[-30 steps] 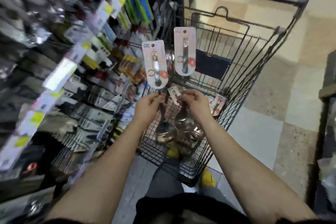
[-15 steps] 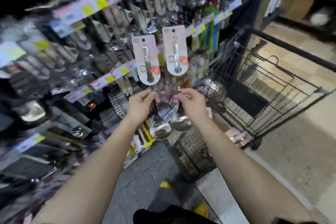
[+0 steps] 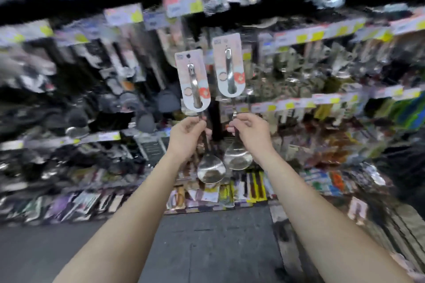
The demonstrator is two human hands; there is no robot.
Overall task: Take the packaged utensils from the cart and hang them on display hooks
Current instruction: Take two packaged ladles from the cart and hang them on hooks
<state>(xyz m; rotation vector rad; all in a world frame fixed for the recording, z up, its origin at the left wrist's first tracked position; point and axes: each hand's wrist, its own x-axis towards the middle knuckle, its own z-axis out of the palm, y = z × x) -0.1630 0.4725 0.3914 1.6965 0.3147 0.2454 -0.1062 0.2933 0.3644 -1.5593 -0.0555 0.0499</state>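
- The left spoon [image 3: 211, 172], hanging below my left fingers [image 3: 196, 123], is polished metal with a smooth, mirror-bright bowl.
- The right spoon [image 3: 238, 158], below my right fingers [image 3: 240, 119], is the same glossy metal.
- The left card [image 3: 192, 71] and right card [image 3: 227, 57], above my fingers, look like smooth pale printed cardboard.
- The floor [image 3: 207, 241] under my arms is grey and matt.

No text can be read. A small dark logo block is printed at the top left corner of the card on the left packaged spoon [image 3: 192, 80] and on the right packaged spoon [image 3: 228, 64], mid frame, but no letters are resolved. Shelf price labels [image 3: 299, 38] with yellow patches are seen across the upper and middle frame. All are motion-blurred and no numbers are legible.
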